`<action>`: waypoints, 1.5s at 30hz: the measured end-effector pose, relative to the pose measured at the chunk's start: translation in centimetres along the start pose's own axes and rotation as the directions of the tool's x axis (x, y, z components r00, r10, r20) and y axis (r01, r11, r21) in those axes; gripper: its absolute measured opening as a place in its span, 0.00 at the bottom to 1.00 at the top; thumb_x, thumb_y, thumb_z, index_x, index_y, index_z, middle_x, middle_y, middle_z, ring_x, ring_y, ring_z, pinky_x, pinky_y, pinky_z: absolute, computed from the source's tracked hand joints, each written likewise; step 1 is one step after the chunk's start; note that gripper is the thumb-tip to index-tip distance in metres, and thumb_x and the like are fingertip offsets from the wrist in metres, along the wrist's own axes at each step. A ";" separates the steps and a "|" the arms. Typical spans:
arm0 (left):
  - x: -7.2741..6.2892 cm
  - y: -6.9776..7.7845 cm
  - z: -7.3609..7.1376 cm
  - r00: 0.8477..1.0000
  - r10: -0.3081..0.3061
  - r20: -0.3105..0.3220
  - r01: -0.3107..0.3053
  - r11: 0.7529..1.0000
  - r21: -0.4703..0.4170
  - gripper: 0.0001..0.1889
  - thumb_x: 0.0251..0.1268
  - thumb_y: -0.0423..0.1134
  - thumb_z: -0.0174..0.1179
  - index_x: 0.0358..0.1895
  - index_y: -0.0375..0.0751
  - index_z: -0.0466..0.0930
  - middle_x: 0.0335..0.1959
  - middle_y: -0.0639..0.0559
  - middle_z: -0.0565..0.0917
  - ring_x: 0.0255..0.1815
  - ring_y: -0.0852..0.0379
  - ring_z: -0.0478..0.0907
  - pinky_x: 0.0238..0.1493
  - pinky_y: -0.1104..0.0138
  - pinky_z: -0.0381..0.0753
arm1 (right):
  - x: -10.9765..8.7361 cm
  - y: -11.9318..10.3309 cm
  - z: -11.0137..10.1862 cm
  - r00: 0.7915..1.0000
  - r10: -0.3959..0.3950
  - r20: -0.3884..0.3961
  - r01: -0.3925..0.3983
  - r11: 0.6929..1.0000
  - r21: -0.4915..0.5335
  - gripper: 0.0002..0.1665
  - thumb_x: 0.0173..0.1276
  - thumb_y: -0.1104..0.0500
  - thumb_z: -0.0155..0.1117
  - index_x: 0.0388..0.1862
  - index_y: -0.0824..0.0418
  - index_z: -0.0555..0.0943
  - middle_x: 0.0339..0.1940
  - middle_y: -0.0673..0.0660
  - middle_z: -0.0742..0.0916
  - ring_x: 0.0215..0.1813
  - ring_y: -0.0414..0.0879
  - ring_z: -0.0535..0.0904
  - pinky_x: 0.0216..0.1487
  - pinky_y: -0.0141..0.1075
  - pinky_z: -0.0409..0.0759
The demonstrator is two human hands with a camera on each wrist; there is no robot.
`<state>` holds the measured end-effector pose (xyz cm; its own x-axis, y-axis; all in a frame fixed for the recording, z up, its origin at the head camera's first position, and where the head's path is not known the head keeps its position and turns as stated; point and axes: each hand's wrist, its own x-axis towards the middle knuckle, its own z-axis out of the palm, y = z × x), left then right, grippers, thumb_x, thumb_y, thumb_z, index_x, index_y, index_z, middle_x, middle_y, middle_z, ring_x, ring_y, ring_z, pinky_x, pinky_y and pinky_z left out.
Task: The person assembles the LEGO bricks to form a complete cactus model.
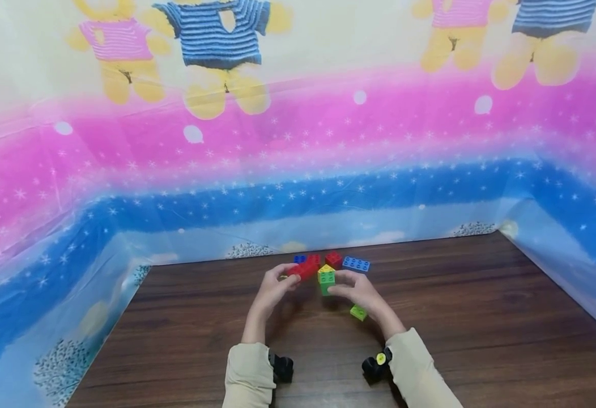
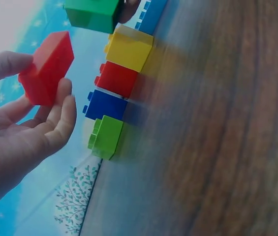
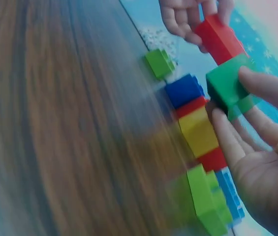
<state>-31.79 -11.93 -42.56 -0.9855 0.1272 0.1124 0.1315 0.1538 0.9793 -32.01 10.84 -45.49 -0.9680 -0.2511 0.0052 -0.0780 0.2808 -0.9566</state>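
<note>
My left hand point(image 1: 271, 293) pinches a red toy brick point(image 1: 304, 268) between thumb and fingers, raised off the table; the left wrist view shows this red brick point(image 2: 49, 69) tilted. Facing it, my right hand point(image 1: 363, 292) grips a green brick point(image 1: 327, 289), its studded side toward the head camera. In the right wrist view the thumb and fingers are around the green brick point(image 3: 227, 81). The two held bricks are close together; in the head view a gap shows between them. Behind the green brick stands a yellow brick point(image 1: 326, 268), partly covered.
Along the table's back lie a dark blue brick point(image 1: 299, 258), two red bricks, one a red brick point(image 1: 334, 259) at the right, and a light blue brick point(image 1: 356, 264). A lime brick point(image 1: 358, 312) lies near my right wrist, another lime brick point(image 2: 108, 137) at the row's left end.
</note>
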 end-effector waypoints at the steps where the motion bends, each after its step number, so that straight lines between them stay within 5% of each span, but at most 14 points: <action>1: 0.0 0.0 0.0 1.000 0.000 -0.002 0.000 1.000 -0.012 0.18 0.68 0.30 0.55 0.58 0.25 0.74 0.53 0.31 0.78 0.44 0.53 0.82 0.56 0.51 0.82 | 0.0 -0.2 0.2 1.000 0.000 0.000 0.000 1.000 0.004 0.35 0.65 0.50 0.67 0.67 0.64 0.71 0.66 0.65 0.77 0.66 0.60 0.75 0.65 0.52 0.75; 6: 0.1 0.1 -0.1 1.000 0.004 -0.003 -0.004 0.999 -0.042 0.19 0.69 0.31 0.54 0.61 0.26 0.72 0.58 0.31 0.75 0.48 0.55 0.80 0.59 0.48 0.79 | -0.1 -0.6 1.4 1.000 -0.009 0.024 0.009 1.000 0.008 0.34 0.65 0.52 0.68 0.66 0.66 0.72 0.64 0.65 0.79 0.63 0.58 0.77 0.61 0.51 0.78; 14: -0.1 0.3 -0.1 1.000 0.019 0.017 -0.019 1.000 -0.022 0.20 0.69 0.33 0.57 0.62 0.30 0.73 0.55 0.34 0.78 0.48 0.58 0.79 0.61 0.48 0.77 | -0.1 -0.2 2.4 0.999 -0.007 0.037 0.009 0.999 -0.054 0.35 0.63 0.49 0.69 0.65 0.63 0.74 0.65 0.62 0.79 0.68 0.59 0.71 0.67 0.60 0.68; 26: 0.0 0.1 0.5 0.999 -0.009 0.053 0.011 0.999 -0.039 0.21 0.67 0.33 0.60 0.62 0.33 0.75 0.57 0.34 0.81 0.59 0.42 0.79 0.62 0.52 0.78 | -0.1 0.3 2.6 0.999 -0.013 0.048 0.012 1.000 0.008 0.29 0.63 0.50 0.69 0.60 0.62 0.77 0.59 0.60 0.83 0.61 0.56 0.78 0.62 0.54 0.76; 45: -0.1 -0.2 0.7 0.991 -0.011 0.135 0.010 1.000 0.003 0.21 0.67 0.35 0.60 0.62 0.34 0.74 0.58 0.35 0.80 0.60 0.43 0.79 0.62 0.50 0.78 | 0.0 0.4 3.7 1.000 -0.013 0.023 0.011 0.997 0.083 0.31 0.66 0.52 0.67 0.65 0.62 0.73 0.63 0.62 0.80 0.63 0.57 0.77 0.64 0.54 0.75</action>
<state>-31.60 -11.25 -42.92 -0.9632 0.2571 0.0783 0.1219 0.1583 0.9798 -31.18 7.47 -46.94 -0.9612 -0.2756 0.0112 -0.0688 0.2005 -0.9773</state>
